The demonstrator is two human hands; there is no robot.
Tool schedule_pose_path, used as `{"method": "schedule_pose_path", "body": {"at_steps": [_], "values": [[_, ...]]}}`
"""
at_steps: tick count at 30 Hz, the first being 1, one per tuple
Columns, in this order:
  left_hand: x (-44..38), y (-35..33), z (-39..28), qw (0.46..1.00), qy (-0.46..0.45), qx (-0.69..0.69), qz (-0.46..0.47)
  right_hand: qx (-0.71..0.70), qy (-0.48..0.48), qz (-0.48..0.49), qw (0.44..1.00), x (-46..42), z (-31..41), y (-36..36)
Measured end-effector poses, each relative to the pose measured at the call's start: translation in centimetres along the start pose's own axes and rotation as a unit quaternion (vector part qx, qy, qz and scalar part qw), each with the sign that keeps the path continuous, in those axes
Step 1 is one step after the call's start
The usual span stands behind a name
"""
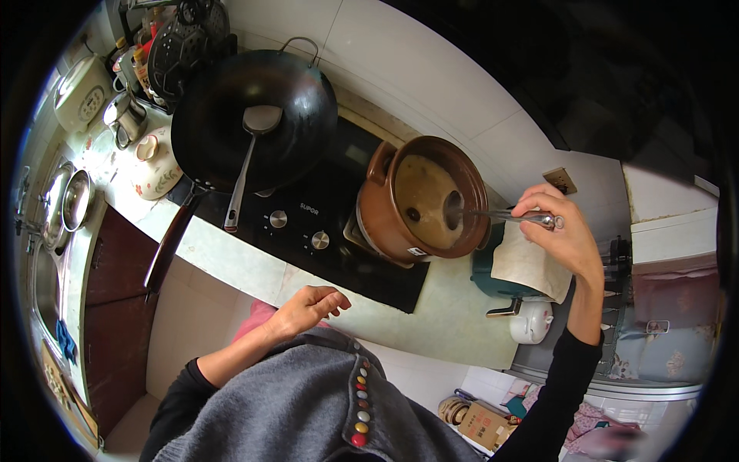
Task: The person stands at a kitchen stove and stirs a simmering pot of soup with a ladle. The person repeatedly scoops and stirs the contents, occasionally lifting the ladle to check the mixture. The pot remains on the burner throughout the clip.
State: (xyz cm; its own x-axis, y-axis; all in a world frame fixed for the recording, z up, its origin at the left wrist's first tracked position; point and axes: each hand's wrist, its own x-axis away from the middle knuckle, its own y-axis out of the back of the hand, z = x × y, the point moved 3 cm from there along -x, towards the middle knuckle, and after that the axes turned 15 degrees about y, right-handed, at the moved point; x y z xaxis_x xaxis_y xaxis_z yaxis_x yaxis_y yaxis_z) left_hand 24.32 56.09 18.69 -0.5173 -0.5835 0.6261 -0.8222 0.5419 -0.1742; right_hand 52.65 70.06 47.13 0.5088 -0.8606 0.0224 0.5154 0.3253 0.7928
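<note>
My right hand [551, 228] grips the handle of a metal ladle [491, 214] from above. Its bowl dips into cloudy yellowish-brown liquid [424, 190] inside a brown clay pot [378, 216]. A dark round piece [413, 214] floats there; what it is I cannot make out. The pot sits on the right side of a black glass Supor gas stove [369, 283]. Low over the counter's front edge, close to my body, my left hand [309, 309] is loosely curled with nothing visible in it.
Left of the pot, a black wok [213, 138] holds a metal spatula [252, 150]; its handle juts past the counter edge. A floral white lid [156, 167] lies beyond. To the right stands a dark green appliance [485, 265] under a cloth [519, 260], beside a white lidded jar [528, 323].
</note>
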Motion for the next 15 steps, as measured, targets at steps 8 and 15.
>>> {"method": "schedule_pose_path", "body": {"at_steps": [8, 15], "values": [[0.6, -0.1, -0.7, 1.000, 0.011, 0.011, 0.000, -0.152, -0.051, -0.207, 0.965, 2.0, -4.4, -2.9], [0.7, -0.1, -1.0, 1.000, 0.015, -0.006, 0.003, -0.110, -0.026, -0.247, 0.962, 2.9, -1.4, -2.3]]}}
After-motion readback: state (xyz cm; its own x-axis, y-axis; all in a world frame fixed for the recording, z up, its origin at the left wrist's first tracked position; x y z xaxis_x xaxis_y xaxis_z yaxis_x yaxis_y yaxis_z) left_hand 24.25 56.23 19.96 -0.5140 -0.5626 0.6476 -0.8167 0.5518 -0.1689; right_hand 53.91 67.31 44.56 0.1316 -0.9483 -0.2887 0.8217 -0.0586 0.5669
